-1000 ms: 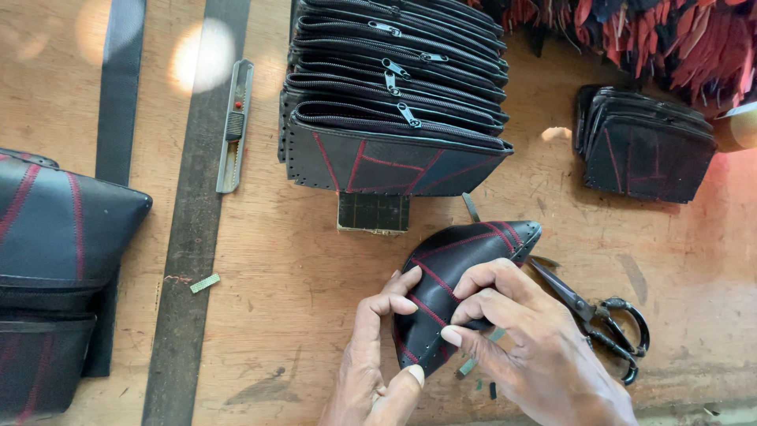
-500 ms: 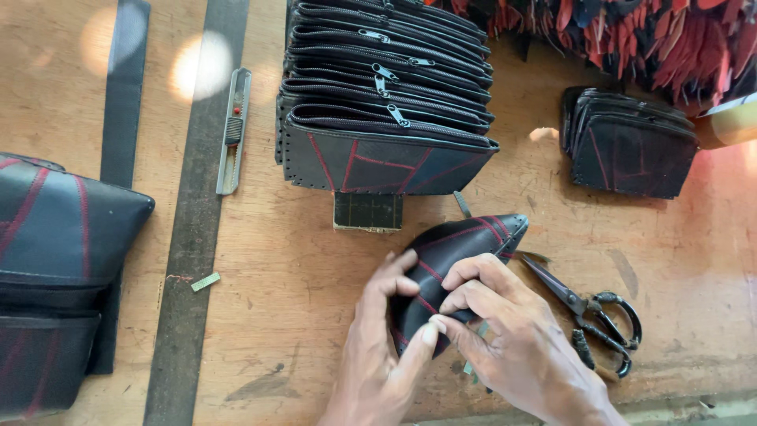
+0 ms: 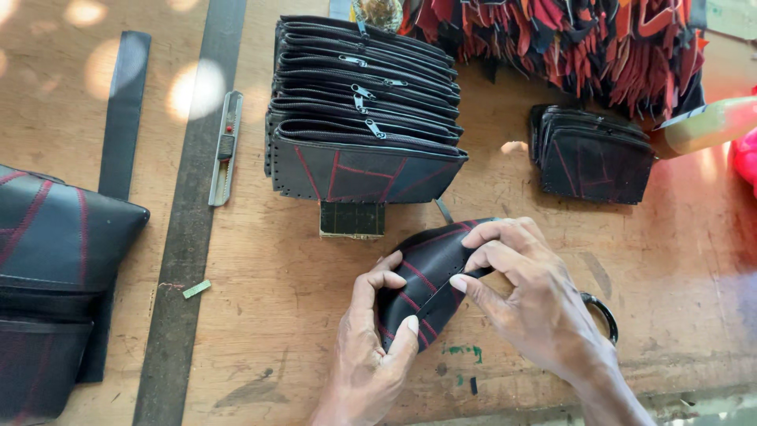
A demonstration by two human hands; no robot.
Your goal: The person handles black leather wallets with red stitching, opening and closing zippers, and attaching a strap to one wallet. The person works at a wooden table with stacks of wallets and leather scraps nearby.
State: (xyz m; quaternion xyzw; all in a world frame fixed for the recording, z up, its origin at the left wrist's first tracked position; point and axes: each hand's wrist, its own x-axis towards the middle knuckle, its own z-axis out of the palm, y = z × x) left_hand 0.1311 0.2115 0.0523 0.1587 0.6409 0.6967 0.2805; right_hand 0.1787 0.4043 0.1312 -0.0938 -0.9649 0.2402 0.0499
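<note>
On the wooden table [image 3: 260, 300], both of my hands grip a small black pouch [image 3: 430, 272] with red stitching. My left hand [image 3: 371, 339] pinches its lower end between thumb and fingers. My right hand [image 3: 528, 292] curls over its upper right edge, fingertips pressing on the stitched face. A pair of black-handled scissors [image 3: 603, 312] lies mostly hidden under my right hand.
A row of upright black zip pouches [image 3: 363, 118] stands behind, with a small dark block [image 3: 352, 218] at its front. A smaller stack of pouches [image 3: 595, 154] sits right, red-and-black scraps [image 3: 568, 39] behind. A utility knife [image 3: 225, 146], dark strips [image 3: 185, 213] and larger black bags [image 3: 47, 260] lie left.
My hands have shifted on the pouch: the right hand has moved up along its upper edge and now hides most of the scissors. The view has drifted slightly.
</note>
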